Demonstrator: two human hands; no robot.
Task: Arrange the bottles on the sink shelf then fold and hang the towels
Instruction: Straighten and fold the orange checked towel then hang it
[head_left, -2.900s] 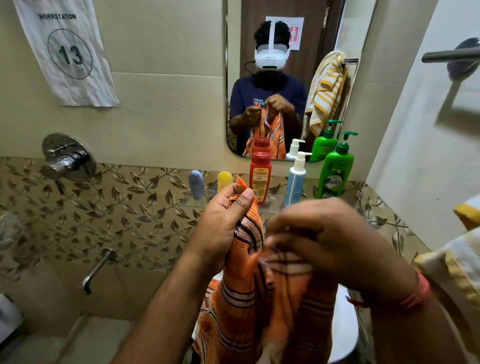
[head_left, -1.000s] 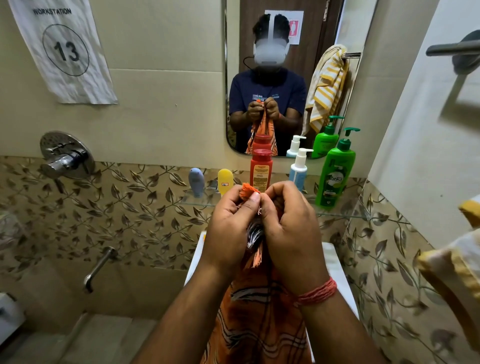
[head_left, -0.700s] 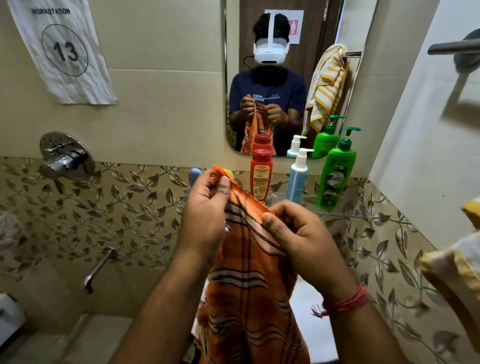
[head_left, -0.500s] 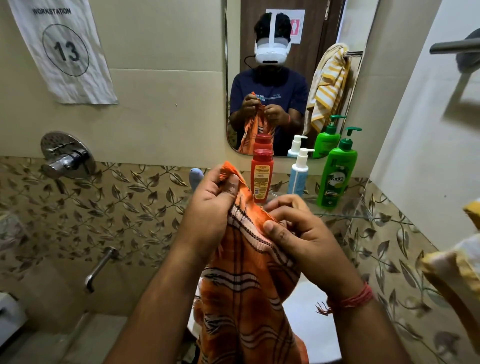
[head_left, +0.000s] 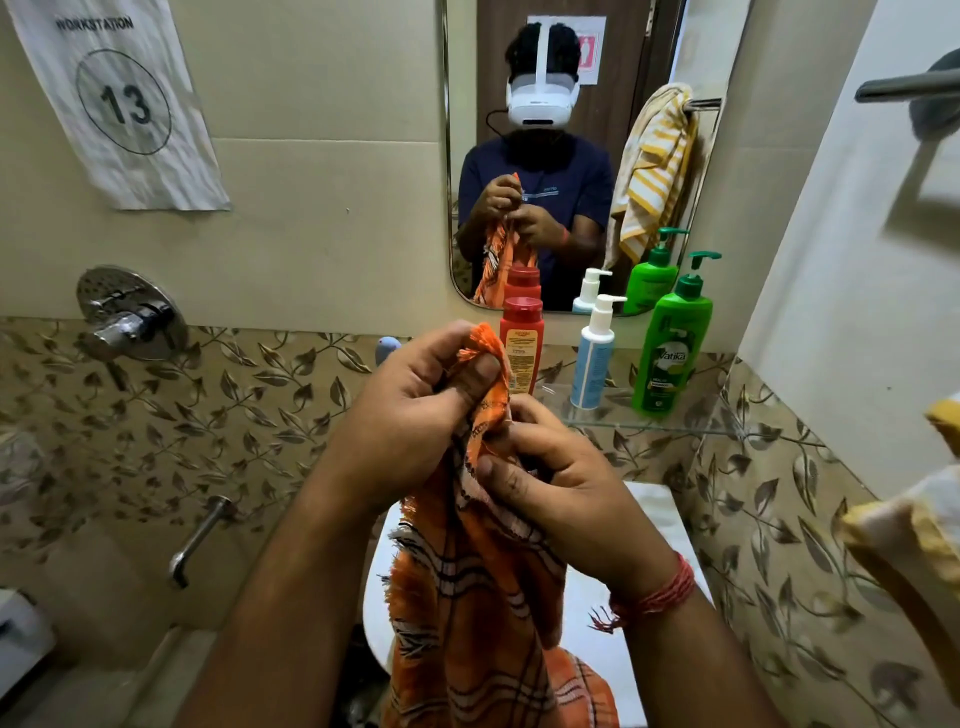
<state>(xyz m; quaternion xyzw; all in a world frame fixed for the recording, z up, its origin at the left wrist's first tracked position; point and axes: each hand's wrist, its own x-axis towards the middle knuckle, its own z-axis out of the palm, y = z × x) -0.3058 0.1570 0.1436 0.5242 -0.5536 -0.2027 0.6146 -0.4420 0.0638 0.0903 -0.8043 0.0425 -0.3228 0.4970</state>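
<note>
Both hands at centre, above white sink (head_left: 670, 525). Left hand (head_left: 410, 410) higher, fingers curled tight, pinching frayed top corner of orange striped towel (head_left: 478, 597). Right hand (head_left: 556, 493) just below, touching left, thumb and fingers gripping towel edge. Rest of towel hangs down over sink. Glass shelf (head_left: 691, 426) behind: red bottle (head_left: 521, 345) at left, white-blue pump bottle (head_left: 592, 356) in middle, green pump bottle (head_left: 670, 345) near right end, all upright. Yellow-striped towel (head_left: 930, 525) at right edge.
</note>
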